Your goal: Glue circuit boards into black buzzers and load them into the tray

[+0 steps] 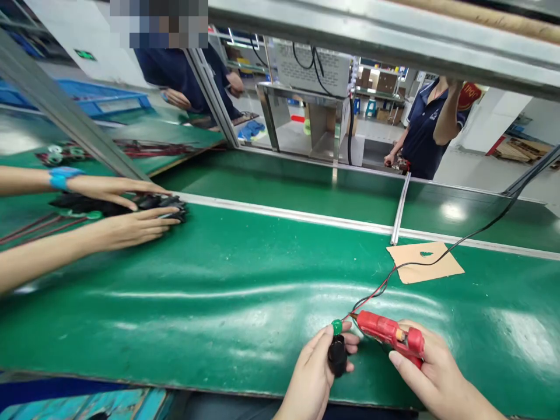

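Observation:
Near the front edge of the green bench, my left hand [315, 363] grips a small black round part [337, 355] with a green piece [336, 326] at its top. Thin red and black wires [371, 296] run up and to the right from around it. In my right hand [431, 359] is a red hot glue gun [380, 328], pointing left. The gun's nozzle is close beside the green piece; whether they touch I cannot tell. My right palm hides part of the gun's handle.
A tan card [431, 265] lies on the green bench [245, 251], with a black cable [485, 230] across it. At left, a co-worker's two hands [126, 230] rest on a bundle of black parts [161, 204]. Metal frame bars [280, 211] cross behind. Other people stand beyond.

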Tool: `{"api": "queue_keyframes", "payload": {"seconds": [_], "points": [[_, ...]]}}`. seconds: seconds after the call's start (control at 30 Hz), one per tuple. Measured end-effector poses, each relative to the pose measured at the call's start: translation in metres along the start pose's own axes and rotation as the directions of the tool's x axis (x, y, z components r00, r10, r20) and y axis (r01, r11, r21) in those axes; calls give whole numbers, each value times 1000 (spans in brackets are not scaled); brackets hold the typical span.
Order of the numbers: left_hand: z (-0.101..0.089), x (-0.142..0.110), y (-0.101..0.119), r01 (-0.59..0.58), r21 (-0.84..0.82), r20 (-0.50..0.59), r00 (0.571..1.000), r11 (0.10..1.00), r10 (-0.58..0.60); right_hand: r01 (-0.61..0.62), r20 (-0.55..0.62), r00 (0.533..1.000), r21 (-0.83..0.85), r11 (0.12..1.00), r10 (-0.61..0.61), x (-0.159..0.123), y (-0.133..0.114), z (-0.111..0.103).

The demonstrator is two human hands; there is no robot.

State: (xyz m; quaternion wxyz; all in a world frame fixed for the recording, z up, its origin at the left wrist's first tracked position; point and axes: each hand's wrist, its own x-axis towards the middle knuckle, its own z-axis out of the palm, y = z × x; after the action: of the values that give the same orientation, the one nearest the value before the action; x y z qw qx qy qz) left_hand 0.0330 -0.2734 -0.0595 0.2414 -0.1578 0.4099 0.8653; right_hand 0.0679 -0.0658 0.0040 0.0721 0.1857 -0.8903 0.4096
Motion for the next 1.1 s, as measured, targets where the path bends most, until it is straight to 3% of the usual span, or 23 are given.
{"api": "queue_keyframes", "payload": {"seconds": [0.1, 0.2, 0.33, 0.57, 0.73, 0.93, 1.1], "points": [[4, 2, 5, 5, 2, 23, 1000, 1000, -5, -215, -6, 976, 171, 961, 219, -4, 10, 4], [7, 3, 8, -9, 12, 49, 999, 1000, 8, -405, 55, 905, 416, 814, 422, -6, 18, 9], [9, 6, 10, -1, 13, 51, 999, 1000, 0, -491, 158, 849, 592, 640, 505, -1, 25, 13], [8, 15, 13, 39, 31, 30, 999, 999, -40, -515, 267, 820, 730, 450, 506, 6, 31, 17], [7, 19, 9, 56, 44, 36, 998, 997, -57, -463, 252, 838, 799, 385, 484, 4, 36, 18], [-4, 46, 0, 131, 88, 59, 989, 987, -137, -387, 220, 853, 875, 291, 473, 3, 47, 21], [8, 48, -4, 67, 68, 96, 993, 995, -73, -347, 169, 814, 909, 230, 556, -12, 49, 21]]}}
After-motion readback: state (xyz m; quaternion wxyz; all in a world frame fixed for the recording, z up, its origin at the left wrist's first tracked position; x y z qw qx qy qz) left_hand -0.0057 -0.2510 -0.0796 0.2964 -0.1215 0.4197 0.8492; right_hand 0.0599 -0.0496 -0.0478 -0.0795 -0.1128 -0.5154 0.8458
